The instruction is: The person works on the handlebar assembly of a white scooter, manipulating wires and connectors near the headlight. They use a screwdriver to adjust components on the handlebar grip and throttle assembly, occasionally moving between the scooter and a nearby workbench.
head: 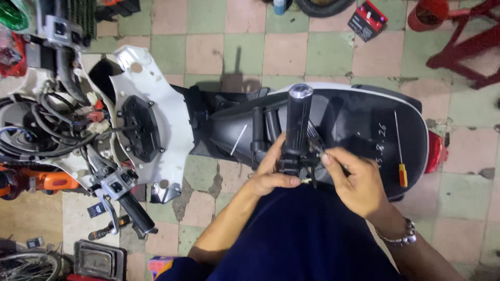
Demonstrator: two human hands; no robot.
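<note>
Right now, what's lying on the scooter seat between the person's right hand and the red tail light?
In the head view, a thin screwdriver with an orange handle lies on the black seat, between the right hand and the tail light.

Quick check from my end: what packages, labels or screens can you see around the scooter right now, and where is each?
Small box: on the floor tiles at top right, rectangular, black with red.
Carton: on the floor at the bottom edge, left of the person's leg, colourful, partly cut off.
Handwritten marks: white, on the black scooter seat.
No screen is visible.
</note>
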